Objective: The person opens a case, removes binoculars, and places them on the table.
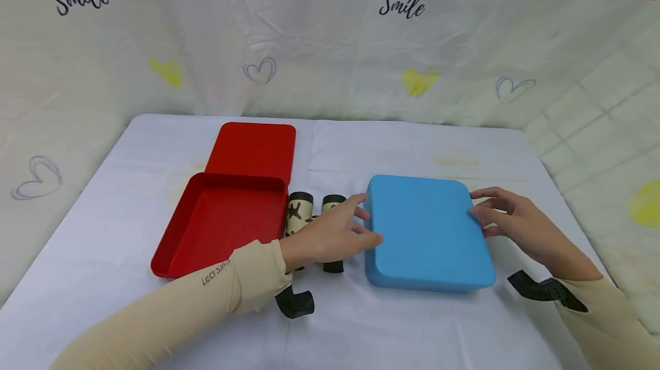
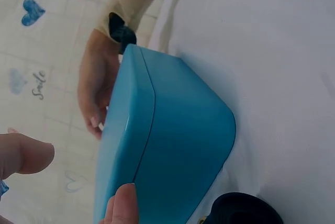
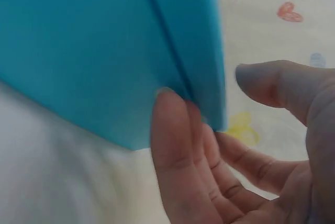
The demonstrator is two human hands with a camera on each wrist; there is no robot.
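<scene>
A closed blue box point(image 1: 428, 232) with rounded corners lies on the right half of the table, a thin seam running round its side. My left hand point(image 1: 335, 232) is at its left side; in the left wrist view a fingertip point(image 2: 125, 203) meets the side near the seam, while the thumb stands apart. At the right side is my right hand point(image 1: 521, 227). In the right wrist view its fingers point(image 3: 172, 145) touch the box by the seam, with the thumb off the surface. Camouflage-patterned binoculars point(image 1: 300, 212) lie left of the box, partly hidden by my left hand.
An open red box point(image 1: 242, 209) stands left of the binoculars, its lid part point(image 1: 252, 149) laid flat behind it. White cloth covers the table point(image 1: 361, 330). A patterned sheet point(image 1: 330, 32) with hearts and lettering hangs behind.
</scene>
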